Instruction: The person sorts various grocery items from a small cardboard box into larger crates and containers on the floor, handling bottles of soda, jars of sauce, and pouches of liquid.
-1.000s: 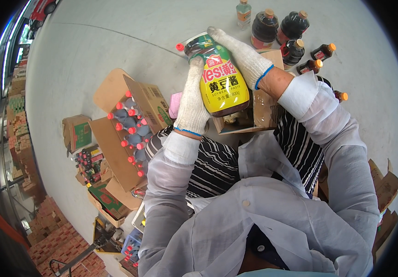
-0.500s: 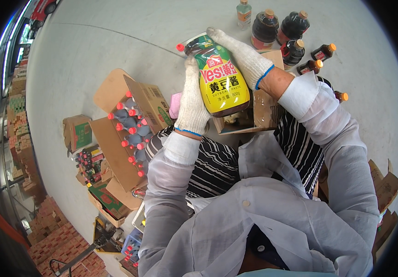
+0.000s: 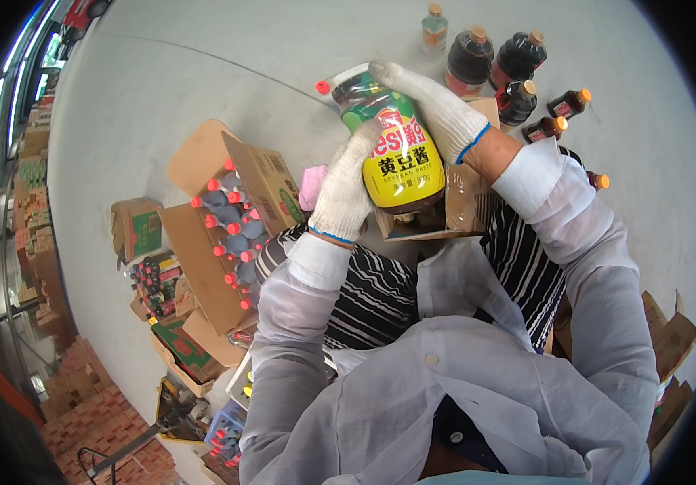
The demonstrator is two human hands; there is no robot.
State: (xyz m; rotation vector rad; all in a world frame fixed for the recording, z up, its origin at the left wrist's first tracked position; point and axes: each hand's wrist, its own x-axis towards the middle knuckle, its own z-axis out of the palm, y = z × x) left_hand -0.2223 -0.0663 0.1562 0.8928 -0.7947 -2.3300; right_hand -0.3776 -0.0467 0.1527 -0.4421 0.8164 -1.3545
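Between my two hands, above my lap, is a large jar of soybean paste (image 3: pixel 404 166) with a yellow and green label; its lid end points away from me. My left hand (image 3: pixel 346 182), in a white knitted glove, grips the jar's left side with the thumb on the label. On the upper right side my right hand (image 3: pixel 437 101), gloved too, wraps the jar near its lid; some of its fingers are hidden behind it. Below the jar stands an open cardboard box (image 3: pixel 465 198) whose contents are mostly covered. A pink cloth (image 3: pixel 311 187) shows beside my left wrist.
On the left, an open carton (image 3: pixel 202 250) holds several red-capped bottles (image 3: pixel 235 222). Several dark sauce bottles (image 3: pixel 517 61) and a clear bottle (image 3: pixel 435 32) stand on the floor at the far right. More cartons (image 3: pixel 138 230) lie further left; torn cardboard (image 3: pixel 671 335) is at the right.
The jar has shifted slightly right and tilted, so its lid end shows more. My left hand has moved along its side, its thumb now further onto the label.
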